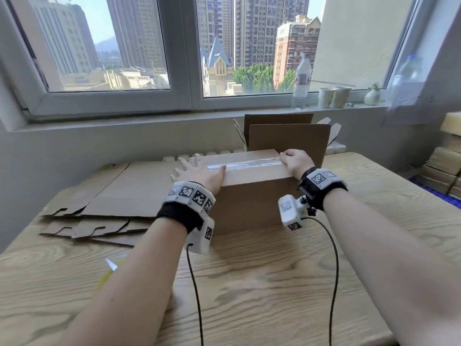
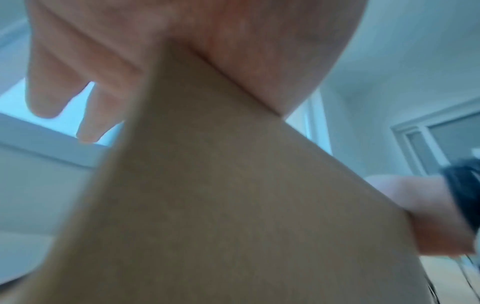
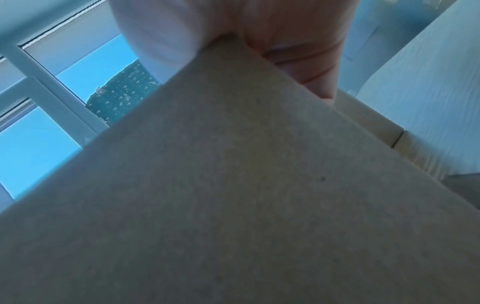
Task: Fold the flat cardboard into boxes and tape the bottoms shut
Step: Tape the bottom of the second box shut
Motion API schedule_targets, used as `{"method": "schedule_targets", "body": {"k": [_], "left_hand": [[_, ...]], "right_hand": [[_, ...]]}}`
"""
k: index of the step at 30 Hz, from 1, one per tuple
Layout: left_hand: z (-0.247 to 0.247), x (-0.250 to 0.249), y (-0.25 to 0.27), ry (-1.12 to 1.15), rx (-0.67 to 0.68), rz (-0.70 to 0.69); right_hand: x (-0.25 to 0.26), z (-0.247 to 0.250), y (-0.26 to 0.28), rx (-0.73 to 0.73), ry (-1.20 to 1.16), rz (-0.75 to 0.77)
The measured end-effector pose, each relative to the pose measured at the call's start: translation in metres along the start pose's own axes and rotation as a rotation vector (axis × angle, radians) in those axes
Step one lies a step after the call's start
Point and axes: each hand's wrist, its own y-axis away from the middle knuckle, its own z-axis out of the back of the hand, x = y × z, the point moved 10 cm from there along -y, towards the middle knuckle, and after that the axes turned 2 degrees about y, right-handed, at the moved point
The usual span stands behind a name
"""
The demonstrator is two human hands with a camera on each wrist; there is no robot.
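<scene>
A brown cardboard box [image 1: 252, 203] stands on the wooden table [image 1: 249, 283], its upper face closed by a strip of clear tape [image 1: 249, 164] along the seam. My left hand [image 1: 199, 173] lies flat on the left end of that face, and its straight fingers [image 2: 85, 115] reach past the box [image 2: 221, 195] edge. My right hand [image 1: 295, 159] sits on the right end of the tape. Its fingers [image 3: 311, 78] curl over the box [image 3: 233, 195] corner.
Several flat cardboard blanks [image 1: 119, 193] lie stacked to the left. Behind stands a second box [image 1: 287, 138] with its flaps up. A yellow tool [image 1: 109, 270] lies near my left forearm. A bottle [image 1: 301, 81], cups [image 1: 334, 97] and a vase [image 1: 372, 96] line the windowsill.
</scene>
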Motion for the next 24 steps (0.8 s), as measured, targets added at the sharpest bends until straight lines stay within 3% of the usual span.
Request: {"method": "schedule_targets", "body": {"k": [3,5,7,10,16,19,21,22,24], "left_hand": [[-0.009,0.01,-0.011,0.219,0.066,0.034],[-0.011,0.01,-0.014,0.3,0.033,0.033],[-0.013,0.011,-0.015,0.329,0.006,0.042],[-0.008,0.012,-0.013,0.399,-0.027,0.049],[-0.007,0.02,-0.012,0.489,-0.082,0.124],[-0.003,0.021,-0.005,0.454,-0.125,0.163],[-0.002,0.02,-0.002,0.439,-0.128,0.172],[-0.003,0.02,-0.003,0.438,-0.125,0.171],[-0.006,0.018,-0.008,0.419,-0.102,0.149]], "right_hand": [[0.01,0.015,0.013,-0.1,0.172,-0.024],[0.03,0.024,0.027,-0.208,0.4,-0.007],[0.047,0.016,0.038,-0.207,0.508,-0.028],[0.046,-0.002,0.045,-0.105,0.465,-0.149],[0.031,0.008,0.045,-0.172,0.351,-0.205],[0.038,0.006,0.049,-0.157,0.431,-0.21],[0.064,-0.001,0.052,-0.184,0.628,-0.055],[0.086,-0.015,0.056,-0.186,0.686,0.113],[0.126,-0.06,0.077,-0.028,0.678,0.469]]}}
